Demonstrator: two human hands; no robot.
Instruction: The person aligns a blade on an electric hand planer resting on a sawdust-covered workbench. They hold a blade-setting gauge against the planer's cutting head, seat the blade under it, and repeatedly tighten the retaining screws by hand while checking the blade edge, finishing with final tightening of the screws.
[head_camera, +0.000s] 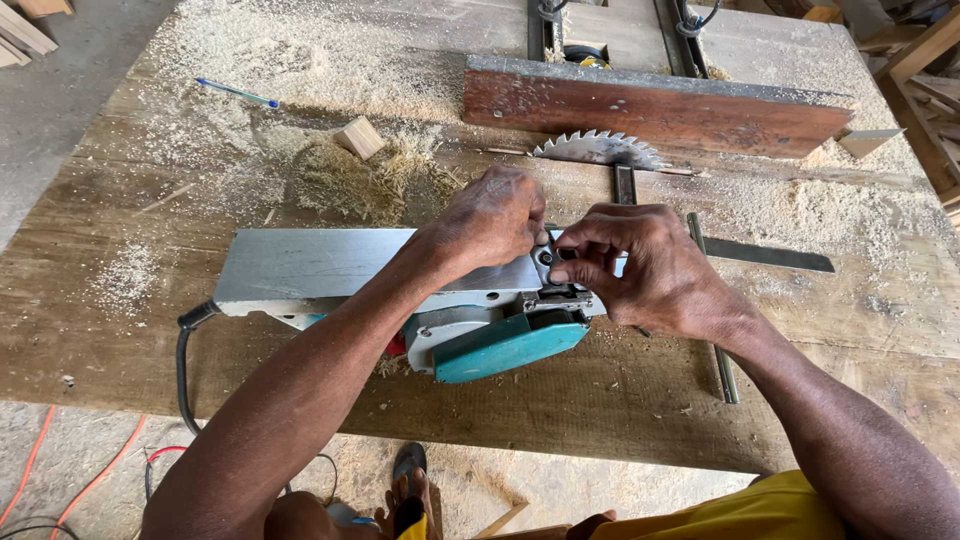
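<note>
An electric hand planer (330, 268) lies upside down on the wooden bench, its flat grey sole facing up and its teal housing (508, 347) toward me. My left hand (487, 222) rests on the sole beside the cutter drum and steadies it. My right hand (640, 268) pinches a small part at the drum slot (548, 262) with thumb and fingertips. What the fingers pinch is too small to make out.
A circular saw blade (600, 150) sticks up through the bench just beyond my hands, with a reddish wooden fence (650, 105) behind it. A metal square (765, 255) lies at right. Sawdust, a small wood block (359, 137), a blue pen (238, 93). The planer's black cord (184, 365) hangs off the front edge.
</note>
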